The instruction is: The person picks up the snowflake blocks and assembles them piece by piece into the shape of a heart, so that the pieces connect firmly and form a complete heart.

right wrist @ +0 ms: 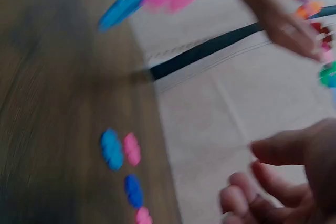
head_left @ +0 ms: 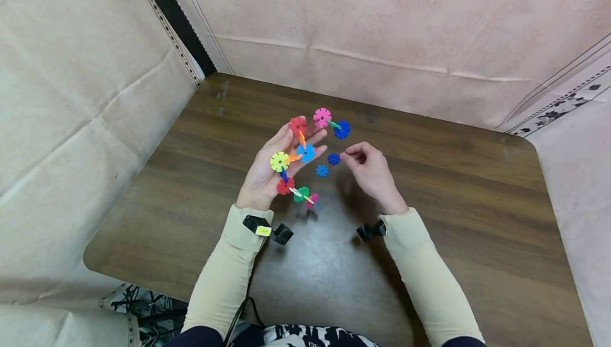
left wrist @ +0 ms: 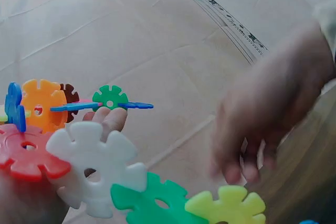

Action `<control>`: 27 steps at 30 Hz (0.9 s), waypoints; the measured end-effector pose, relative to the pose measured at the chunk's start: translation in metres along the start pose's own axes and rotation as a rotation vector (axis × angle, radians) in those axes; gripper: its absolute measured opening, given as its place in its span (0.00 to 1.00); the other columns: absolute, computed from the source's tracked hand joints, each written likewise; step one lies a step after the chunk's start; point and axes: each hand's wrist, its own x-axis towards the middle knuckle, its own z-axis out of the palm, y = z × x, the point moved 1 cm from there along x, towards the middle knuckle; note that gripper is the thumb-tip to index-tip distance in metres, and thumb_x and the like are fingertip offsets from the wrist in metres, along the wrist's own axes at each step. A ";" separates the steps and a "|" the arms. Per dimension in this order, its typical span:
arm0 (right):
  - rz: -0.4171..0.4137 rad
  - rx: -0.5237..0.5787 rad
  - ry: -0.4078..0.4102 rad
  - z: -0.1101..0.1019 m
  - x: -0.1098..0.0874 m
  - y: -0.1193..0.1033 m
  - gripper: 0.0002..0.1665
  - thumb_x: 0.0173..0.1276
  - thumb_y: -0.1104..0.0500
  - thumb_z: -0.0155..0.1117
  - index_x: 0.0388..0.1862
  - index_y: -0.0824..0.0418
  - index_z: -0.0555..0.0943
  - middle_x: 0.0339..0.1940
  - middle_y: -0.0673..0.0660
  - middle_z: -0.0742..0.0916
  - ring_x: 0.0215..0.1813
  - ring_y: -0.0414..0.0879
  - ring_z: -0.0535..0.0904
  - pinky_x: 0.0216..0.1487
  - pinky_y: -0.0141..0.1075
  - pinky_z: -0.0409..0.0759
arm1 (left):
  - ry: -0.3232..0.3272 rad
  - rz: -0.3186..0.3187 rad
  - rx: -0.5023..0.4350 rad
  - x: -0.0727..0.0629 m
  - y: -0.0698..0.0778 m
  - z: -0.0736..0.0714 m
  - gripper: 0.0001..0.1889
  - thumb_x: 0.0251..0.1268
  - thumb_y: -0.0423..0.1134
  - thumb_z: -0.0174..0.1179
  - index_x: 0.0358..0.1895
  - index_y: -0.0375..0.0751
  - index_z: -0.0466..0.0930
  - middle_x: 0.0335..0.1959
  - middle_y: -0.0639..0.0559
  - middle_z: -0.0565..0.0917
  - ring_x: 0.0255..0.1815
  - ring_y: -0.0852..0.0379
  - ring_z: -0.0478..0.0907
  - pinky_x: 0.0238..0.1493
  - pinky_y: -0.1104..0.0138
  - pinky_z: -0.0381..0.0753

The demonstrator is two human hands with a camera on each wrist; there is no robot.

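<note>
A long chain of interlocked, notched plastic flower discs point(head_left: 279, 162) in many colours lies across my left hand point(head_left: 261, 177). That palm faces up with the fingers stretched out under the chain. One end of it, a blue disc point(head_left: 341, 129), sticks out past the fingertips; the other end hangs off near the wrist, with white point(left wrist: 100, 169) and green discs point(left wrist: 160, 203) close to the left wrist camera. My right hand point(head_left: 374, 174) hovers to the right, fingers loosely bent. Between its thumb and forefinger the right wrist view shows a gap with nothing in it.
Loose discs lie on the wooden table below the hands: light blue point(head_left: 322, 171), dark blue point(head_left: 333, 159) and pink ones point(right wrist: 132, 149). Pale cloth point(head_left: 382, 28) hangs behind the table's far edge and at both sides. A black cable point(head_left: 238, 315) runs by the left sleeve.
</note>
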 end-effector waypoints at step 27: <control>-0.187 -0.731 -0.223 0.032 0.040 0.039 0.29 0.72 0.50 0.60 0.67 0.62 0.74 0.50 0.63 0.75 0.48 0.58 0.64 0.49 0.50 0.69 | 0.090 -0.033 0.021 -0.002 0.002 -0.005 0.25 0.70 0.33 0.41 0.70 0.36 0.64 0.46 0.43 0.72 0.49 0.51 0.74 0.63 0.52 0.70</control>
